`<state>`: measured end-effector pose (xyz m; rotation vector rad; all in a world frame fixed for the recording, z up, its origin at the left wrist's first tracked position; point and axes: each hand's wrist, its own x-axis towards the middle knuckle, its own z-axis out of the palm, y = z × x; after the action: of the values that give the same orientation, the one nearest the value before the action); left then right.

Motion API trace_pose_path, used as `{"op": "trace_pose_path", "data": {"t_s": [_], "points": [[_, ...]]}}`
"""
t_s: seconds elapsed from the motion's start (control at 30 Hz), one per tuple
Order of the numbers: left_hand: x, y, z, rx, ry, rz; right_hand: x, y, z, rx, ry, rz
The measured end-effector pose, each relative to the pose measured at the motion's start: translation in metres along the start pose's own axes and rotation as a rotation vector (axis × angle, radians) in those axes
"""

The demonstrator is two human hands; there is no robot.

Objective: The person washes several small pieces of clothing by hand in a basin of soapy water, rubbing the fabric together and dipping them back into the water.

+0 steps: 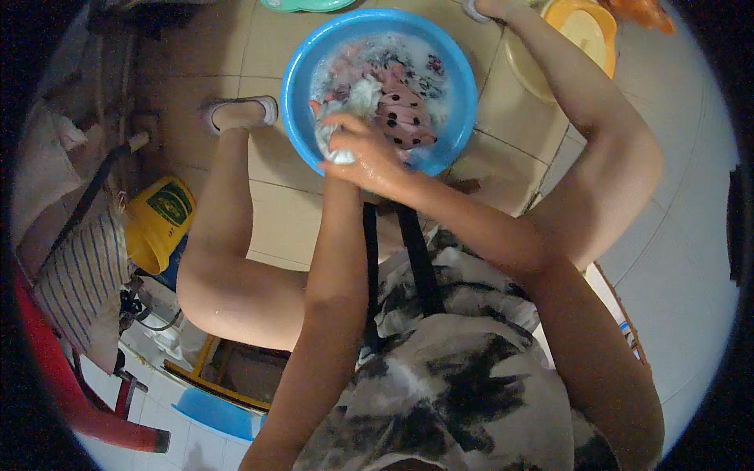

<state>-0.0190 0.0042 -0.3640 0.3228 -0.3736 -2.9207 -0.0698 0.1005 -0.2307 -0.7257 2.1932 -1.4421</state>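
Observation:
A blue plastic basin (291,73) of sudsy water stands on the floor between my legs. Over its near left part, my right hand (368,156) grips a wet white cloth (365,97). The same cloth is bunched around my left hand (314,109), which lies under my right hand and is mostly hidden, with one fingertip showing at the cloth's left edge. A pink garment with black dots (403,115) lies in the water beside my hands. Farther back in the basin, a dark-patterned fabric (427,82) is partly covered by suds.
A yellow bucket (159,224) lies tilted at the left, near a striped cloth (88,288) and a red frame (94,418). Behind my right leg is a yellow-rimmed basin (607,53). A green plastic item (306,5) sits beyond the blue basin on the tiled floor (283,221).

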Motion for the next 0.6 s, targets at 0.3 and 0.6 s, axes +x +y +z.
{"op": "trace_pose_path", "data": {"t_s": [0.3,0.6], "points": [[0.0,-0.027,0.083,0.166,0.734,-0.212,0.016,0.083,0.015,0.16,0.243,0.245],[-0.009,-0.05,0.08,0.123,0.662,-0.205,0.022,0.08,-0.007,-0.171,0.242,0.521]]}}
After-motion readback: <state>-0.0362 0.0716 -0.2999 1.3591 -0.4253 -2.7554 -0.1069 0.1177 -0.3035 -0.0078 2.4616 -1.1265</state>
